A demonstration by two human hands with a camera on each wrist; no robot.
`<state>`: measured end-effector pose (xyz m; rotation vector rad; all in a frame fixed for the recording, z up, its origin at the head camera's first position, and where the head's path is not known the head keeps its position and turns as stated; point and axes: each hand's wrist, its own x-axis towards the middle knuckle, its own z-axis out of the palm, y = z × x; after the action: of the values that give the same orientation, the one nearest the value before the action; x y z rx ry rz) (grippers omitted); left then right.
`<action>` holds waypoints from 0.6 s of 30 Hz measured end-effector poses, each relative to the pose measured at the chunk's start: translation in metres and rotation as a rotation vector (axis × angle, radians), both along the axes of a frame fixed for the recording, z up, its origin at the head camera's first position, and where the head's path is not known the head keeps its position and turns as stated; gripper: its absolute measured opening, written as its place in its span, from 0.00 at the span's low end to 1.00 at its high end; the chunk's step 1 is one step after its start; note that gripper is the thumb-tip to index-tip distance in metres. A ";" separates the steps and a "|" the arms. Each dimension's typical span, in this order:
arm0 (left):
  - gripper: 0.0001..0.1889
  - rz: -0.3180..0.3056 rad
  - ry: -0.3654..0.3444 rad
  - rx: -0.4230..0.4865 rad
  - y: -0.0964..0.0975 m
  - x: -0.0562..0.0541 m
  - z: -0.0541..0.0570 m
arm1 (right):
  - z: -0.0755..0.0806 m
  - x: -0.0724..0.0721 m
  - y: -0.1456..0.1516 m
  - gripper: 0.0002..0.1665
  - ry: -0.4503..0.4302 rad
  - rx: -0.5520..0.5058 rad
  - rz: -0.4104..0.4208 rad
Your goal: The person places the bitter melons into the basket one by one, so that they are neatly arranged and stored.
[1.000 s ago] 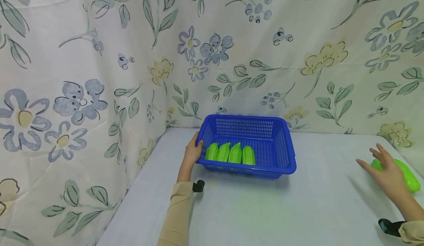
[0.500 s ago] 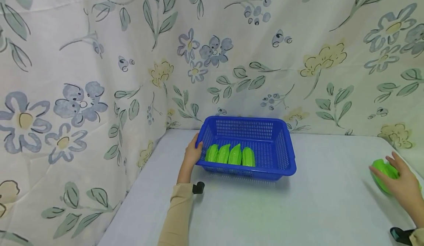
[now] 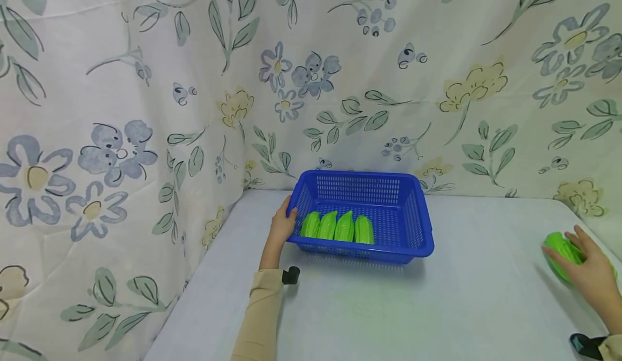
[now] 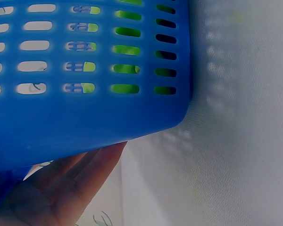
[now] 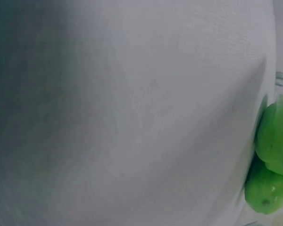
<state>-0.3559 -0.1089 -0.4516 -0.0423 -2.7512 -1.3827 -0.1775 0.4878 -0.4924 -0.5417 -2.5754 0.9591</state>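
Observation:
My left hand grips the left rim of a blue plastic basket, which has slotted walls. In the left wrist view, its fingers reach under the basket's rim. Several bright green, ridged gourds lie side by side in the left half of the basket. At the far right, my right hand curls its thumb and fingers around another green gourd. The right wrist view shows two gourds, one green gourd against a second gourd, with the right hand out of frame.
The basket stands near the back of a white-covered table. A floral curtain hangs behind it and along the left side. Bare table lies between the basket and the right hand.
My right hand has moved right and down onto the gourd, its spread fingers closing around it. For the last half second it has hardly shifted. The left hand and basket stay put.

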 end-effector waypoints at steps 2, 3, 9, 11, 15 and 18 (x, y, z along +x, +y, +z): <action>0.28 0.000 0.000 0.001 0.000 0.000 0.000 | -0.001 0.000 -0.001 0.52 0.004 -0.002 -0.003; 0.28 0.000 0.001 0.001 0.000 -0.001 0.000 | -0.001 0.000 -0.001 0.52 0.005 -0.004 -0.004; 0.28 0.005 0.007 0.003 0.000 0.000 0.001 | 0.000 -0.001 -0.004 0.52 -0.007 -0.013 -0.009; 0.28 0.005 0.013 -0.001 0.000 0.000 0.001 | 0.002 0.000 -0.005 0.51 -0.005 -0.020 -0.008; 0.28 0.004 0.022 -0.009 0.000 0.000 0.001 | 0.003 0.000 -0.007 0.51 -0.004 -0.043 -0.012; 0.28 0.006 0.016 -0.006 0.000 0.001 0.000 | 0.003 0.000 -0.006 0.51 -0.008 -0.056 -0.015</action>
<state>-0.3549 -0.1090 -0.4512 -0.0456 -2.7405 -1.3666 -0.1775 0.4815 -0.4896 -0.5804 -2.5541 1.0287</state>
